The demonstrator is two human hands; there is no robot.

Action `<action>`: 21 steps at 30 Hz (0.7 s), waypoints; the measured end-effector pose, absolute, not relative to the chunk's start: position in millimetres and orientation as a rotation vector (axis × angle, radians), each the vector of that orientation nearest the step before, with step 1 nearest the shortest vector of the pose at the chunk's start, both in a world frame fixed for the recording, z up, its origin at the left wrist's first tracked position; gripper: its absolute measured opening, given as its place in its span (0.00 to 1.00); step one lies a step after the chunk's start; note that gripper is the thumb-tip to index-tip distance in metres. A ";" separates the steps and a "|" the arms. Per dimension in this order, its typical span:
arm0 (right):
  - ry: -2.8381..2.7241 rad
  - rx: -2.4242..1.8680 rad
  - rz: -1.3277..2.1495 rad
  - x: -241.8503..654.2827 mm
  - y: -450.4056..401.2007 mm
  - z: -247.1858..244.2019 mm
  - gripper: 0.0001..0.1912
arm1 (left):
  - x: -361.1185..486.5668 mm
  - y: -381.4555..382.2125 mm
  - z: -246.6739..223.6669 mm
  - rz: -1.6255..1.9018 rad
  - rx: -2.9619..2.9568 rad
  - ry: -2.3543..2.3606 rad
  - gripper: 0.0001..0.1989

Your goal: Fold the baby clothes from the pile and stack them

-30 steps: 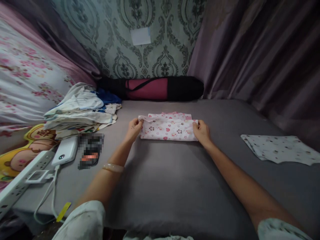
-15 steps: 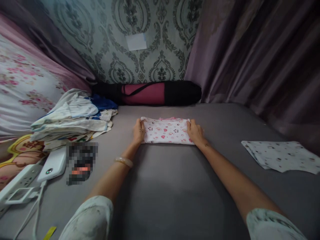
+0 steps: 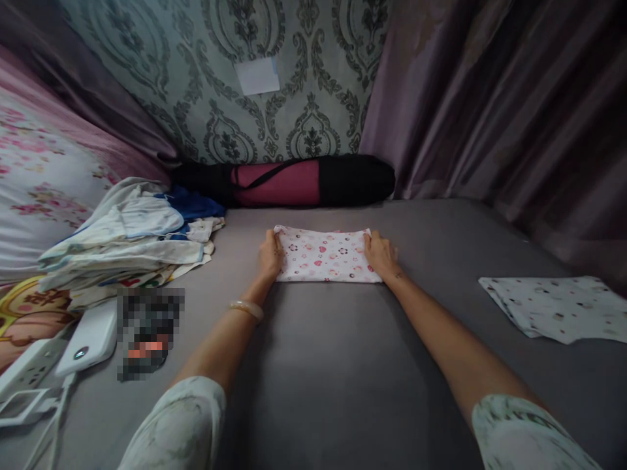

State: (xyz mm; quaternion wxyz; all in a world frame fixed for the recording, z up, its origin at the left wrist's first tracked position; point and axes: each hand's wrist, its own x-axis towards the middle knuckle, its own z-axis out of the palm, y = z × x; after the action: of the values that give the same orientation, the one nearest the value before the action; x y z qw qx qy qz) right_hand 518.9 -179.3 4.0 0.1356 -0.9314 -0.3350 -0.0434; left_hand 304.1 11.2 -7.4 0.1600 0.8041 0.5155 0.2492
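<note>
White folded fabric with a pink-and-dark print [image 3: 323, 256] sits mid-way across the smooth grey sheet [image 3: 343, 365]! Bare left hand [image 3: 271, 254], reaching forward, pinches its left end; bare right hand [image 3: 382, 256], angled inward, pinches the right, though the exact hold is hard to make out.

Home, bedroom by the look: clothes pile [image 3: 130, 225] left of left hand [image 3: 270, 254], curtain [image 3: 470, 111] beyond right hand [image 3: 382, 258], sheet [image 3: 343, 365] under both, wallpaper [image 3: 312, 130] past them.

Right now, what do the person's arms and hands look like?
The left hand and right hand wear no gloves. Both pale sleeves have a grey-green pattern. A pale bangle circles the left forearm; small dark marks show near the right wrist.
</note>
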 end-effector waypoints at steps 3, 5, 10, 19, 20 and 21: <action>-0.944 -2.684 -0.119 522.0 -177.2 -0.3 0.24 | 305.3 11.8 -7.5 0.658 2.296 1.507 0.19; -0.925 -2.667 -0.114 524.2 -175.8 -2.9 0.23 | 306.2 11.7 -6.8 0.616 2.280 1.534 0.19; -0.810 -2.651 -0.044 529.3 -172.3 -6.6 0.24 | 308.8 9.4 -2.5 0.537 2.254 1.588 0.19; -0.788 -2.650 0.150 548.1 -173.7 -0.9 0.19 | 301.7 10.5 -4.5 0.482 2.268 1.613 0.19; -0.810 -2.646 0.172 549.8 -175.7 1.0 0.19 | 300.0 10.2 -4.7 0.483 2.289 1.614 0.18; -0.822 -2.645 0.189 550.1 -177.8 3.2 0.18 | 298.8 8.9 -4.3 0.498 2.327 1.606 0.18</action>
State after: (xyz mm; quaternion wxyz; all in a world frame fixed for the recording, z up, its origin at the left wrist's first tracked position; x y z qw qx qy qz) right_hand 550.1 -177.8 3.2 0.1816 -0.9369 -0.2911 0.0668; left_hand 298.8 8.9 -4.3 0.1347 0.8032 0.5543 0.1718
